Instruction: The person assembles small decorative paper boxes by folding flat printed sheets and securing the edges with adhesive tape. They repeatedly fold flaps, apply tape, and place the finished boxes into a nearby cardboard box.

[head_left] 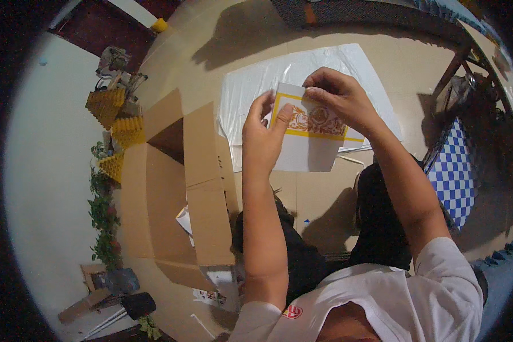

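In front of me is a flat white printed piece of card or paper (310, 149), with a yellow border and an orange-brown ornate pattern. My left hand (263, 134) grips its left edge, the thumb lying on the printed face and the fingers behind. At the top edge, my right hand (346, 101) pinches it between thumb and fingers; part of the fingertips is hidden. Below and behind the piece lies a stack of large white sheets (246, 94), partly covered by clear plastic, on the tiled floor.
An open cardboard box (206, 199) stands left of my left forearm, with white paper pieces (184, 221) inside. Farther left are yellow slatted stacks (126, 130) and a leafy plant (102, 219) along the wall. A blue-and-white checked panel (453, 176) leans at the right.
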The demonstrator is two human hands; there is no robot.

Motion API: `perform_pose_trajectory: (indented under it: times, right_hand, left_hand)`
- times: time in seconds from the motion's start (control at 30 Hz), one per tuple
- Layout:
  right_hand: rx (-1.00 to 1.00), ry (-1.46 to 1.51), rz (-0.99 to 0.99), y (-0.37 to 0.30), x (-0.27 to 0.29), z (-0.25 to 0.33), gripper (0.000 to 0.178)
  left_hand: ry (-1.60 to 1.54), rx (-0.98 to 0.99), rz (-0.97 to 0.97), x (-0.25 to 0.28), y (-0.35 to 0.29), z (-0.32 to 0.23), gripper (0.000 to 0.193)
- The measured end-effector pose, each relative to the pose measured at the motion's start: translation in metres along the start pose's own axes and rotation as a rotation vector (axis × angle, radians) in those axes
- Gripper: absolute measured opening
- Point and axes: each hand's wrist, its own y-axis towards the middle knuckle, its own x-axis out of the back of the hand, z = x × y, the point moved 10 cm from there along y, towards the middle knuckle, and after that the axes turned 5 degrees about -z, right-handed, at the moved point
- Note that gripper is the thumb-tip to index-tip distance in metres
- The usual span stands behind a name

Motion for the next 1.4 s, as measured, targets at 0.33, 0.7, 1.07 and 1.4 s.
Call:
perform_pose_trajectory:
  times: [0.33, 0.7, 1.07, 1.4]
  right_hand:
    - [-0.256, -0.113, 0.272, -0.006, 0.018, -0.031, 0.03]
    - [-0.296, 0.78, 0.221, -0.018, -0.015, -0.02, 0.052]
    - [-0.194, 0.299, 0.127, -0.018, -0.023, -0.007, 0.033]
    - [-0.155, 0.363, -0.055, -0.02, -0.033, -0.028, 0.041]
  left_hand:
    - [-0.509, 0.257, -0.28, 0.067, 0.016, 0.053, 0.019]
    - [-0.434, 0.336, -0.189, 0.03, 0.007, 0.065, 0.028]
    - [0.333, -0.517, -0.024, -0.004, -0.011, -0.041, 0.045]
    - [-0.304, -0.1, 0.147, -0.047, -0.013, 0.0, 0.041]
